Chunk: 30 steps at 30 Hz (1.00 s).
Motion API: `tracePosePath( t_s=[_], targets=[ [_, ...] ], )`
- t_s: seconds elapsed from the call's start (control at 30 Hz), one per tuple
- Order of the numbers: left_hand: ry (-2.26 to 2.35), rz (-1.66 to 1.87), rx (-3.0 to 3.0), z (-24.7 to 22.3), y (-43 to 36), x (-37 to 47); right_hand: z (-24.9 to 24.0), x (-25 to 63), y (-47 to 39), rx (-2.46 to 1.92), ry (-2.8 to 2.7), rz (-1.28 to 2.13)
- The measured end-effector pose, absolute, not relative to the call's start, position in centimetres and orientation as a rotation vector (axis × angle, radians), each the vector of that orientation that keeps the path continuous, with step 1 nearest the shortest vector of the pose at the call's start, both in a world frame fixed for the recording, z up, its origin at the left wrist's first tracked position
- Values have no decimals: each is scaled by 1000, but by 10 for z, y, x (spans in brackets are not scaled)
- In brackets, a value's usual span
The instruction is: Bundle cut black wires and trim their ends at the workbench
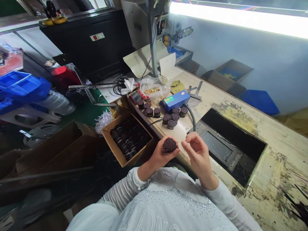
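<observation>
My left hand [159, 151] is wrapped round a thick round bundle of thin dark-brown pieces [169, 145], its grainy end facing up. Just to the right of it, my right hand [197, 150] is raised with thumb and forefinger pinched together; whatever is between the tips is too small to make out. A small gap separates the two hands. Ahead of them on the table stand several similar dark bundles [172, 124], close to a blue box-shaped device [175, 100] with a grey flexible hose [192, 116].
Left of the table edge, an open carton [113, 128] holds rows of dark bundles. To the right is a rectangular opening [252, 154] in the worn wooden tabletop [271, 170]. Behind the device lie a clear plastic bag [154, 86] and a metal square [198, 89]. A lamp tube [235, 19] hangs overhead.
</observation>
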State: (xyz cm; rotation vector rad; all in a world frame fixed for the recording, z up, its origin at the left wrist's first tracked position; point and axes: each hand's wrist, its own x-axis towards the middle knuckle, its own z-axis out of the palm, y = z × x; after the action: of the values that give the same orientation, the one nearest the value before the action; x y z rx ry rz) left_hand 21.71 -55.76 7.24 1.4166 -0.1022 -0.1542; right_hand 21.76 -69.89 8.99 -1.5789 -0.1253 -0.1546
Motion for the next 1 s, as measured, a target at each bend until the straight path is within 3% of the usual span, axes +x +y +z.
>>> tracePosePath(
  t_s=[0.73,1.0],
  targets=[
    [-186,-287,1362,75,-559,215,72,227,-731,-1709,-303,-82],
    [-8,-336,1360,72,-564,221,16,262,-770,-1830,-29,5]
  ],
)
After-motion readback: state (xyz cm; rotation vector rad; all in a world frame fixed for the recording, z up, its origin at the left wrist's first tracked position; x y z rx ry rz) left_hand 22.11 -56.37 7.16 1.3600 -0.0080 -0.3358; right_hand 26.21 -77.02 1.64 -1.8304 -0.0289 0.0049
